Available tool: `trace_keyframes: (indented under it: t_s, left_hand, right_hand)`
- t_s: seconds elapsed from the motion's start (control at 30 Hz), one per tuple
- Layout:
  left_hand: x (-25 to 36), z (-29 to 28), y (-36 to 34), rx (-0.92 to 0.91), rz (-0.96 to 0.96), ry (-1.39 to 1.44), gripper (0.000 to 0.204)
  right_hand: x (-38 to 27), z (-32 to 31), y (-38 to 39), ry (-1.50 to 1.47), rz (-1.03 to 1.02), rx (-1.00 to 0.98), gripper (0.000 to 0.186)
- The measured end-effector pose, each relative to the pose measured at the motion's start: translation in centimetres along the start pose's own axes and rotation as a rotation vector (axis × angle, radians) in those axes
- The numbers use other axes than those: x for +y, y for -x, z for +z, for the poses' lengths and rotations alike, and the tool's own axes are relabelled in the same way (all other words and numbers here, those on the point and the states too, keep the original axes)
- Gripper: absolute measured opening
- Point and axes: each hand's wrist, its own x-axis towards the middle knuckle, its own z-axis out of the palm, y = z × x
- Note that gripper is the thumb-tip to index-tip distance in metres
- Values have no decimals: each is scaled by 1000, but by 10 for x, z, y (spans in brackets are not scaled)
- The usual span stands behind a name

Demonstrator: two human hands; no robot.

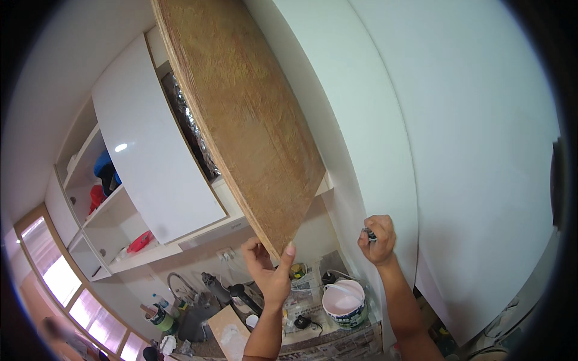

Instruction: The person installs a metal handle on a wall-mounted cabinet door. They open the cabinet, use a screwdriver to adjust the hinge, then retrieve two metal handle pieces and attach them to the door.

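Brown and streaky, the panel (244, 114) the left hand (272, 280) pinches is flat.

The door panel (241, 120) looks like wood, kinda rough and streaky. White cabinet door (156, 156) is smooth and super glossy, foil (188, 114) shiny and crinkled, bucket (344, 316) looks plastic.

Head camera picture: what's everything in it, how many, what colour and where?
Wooden panel: 1, brown, top middle
Cabinet door: 1, white, left of panel
Foil: 1, silver, between them
Shelf unit: 1, white, left
Red things: 2, red, shelf unit
Bucket: 1, white and green, lower middle
Newspaper: several sheets, grey, around bucket
Smooth surface: 1, whitish, right
Other bits: uncountable, mixed, bottom
Someone else: 1, blurred, bottom left
Left hand: 1, bare, gripping panel's lower corner
Right hand: 1, bare, round a small dark thing
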Motion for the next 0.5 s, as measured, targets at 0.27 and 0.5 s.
trace_keyframes:
  t_s: [0.27, 0.5]
  left_hand:
    - [-96, -77, -23, 451, -288, 436, 39]
    - [-184, -99, -92, 486, -327, 540, 47]
  right_hand:
    - [-13, 19, 23, 12, 1, -53, 29]
    - [-12, 16, 20, -9, 61, 28, 27]
